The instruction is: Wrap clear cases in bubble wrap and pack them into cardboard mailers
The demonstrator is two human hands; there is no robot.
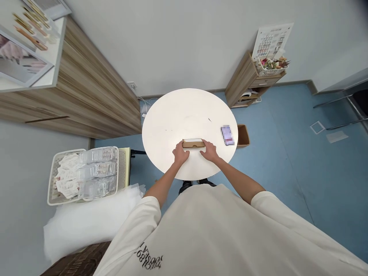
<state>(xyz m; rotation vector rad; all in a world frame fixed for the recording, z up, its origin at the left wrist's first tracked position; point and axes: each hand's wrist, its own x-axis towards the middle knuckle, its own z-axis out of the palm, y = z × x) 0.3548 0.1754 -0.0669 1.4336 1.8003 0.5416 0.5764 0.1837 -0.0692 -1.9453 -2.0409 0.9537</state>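
A small, long cardboard box [193, 144] sits near the front middle of a round white table [184, 109]. Its near side is brown with a small notch, and a white surface shows on top. My left hand [180, 153] grips the box's left end, fingers along its side and thumb toward me. At the opposite end, my right hand [210, 151] holds it in the same way. The far sides of the fingers are partly hidden. To the right of my right hand lies a flat purple item [227, 135], blurred by pixels, perhaps a phone.
White baskets [51, 184] with packaged items stand at left, above a pile of white translucent sheeting [83, 220]. A wooden cabinet [100, 84] rises at back left. A small cabinet [240, 80] stands back right. A brown bin [243, 136] is beside the table.
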